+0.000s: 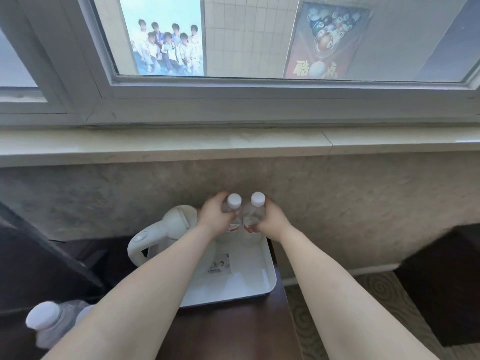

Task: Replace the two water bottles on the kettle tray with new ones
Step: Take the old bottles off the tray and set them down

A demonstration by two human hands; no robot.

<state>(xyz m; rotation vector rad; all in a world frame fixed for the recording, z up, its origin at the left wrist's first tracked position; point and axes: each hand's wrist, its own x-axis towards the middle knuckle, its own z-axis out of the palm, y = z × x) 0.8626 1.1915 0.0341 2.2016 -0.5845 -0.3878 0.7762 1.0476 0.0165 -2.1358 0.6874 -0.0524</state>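
Standing upright, caps up: two bottles (235,216) (255,216), left hand (214,216) and right hand (272,219) grips clamped around them

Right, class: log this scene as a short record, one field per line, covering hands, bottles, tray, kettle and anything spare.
left hand: gripping left bottle
right hand: gripping right bottle
bottles: upright, side by side, white caps on, at the tray's far end
tray: white, on a dark table
kettle: white, left of the bottles
spare bottle: near left corner, partly hidden by the left arm
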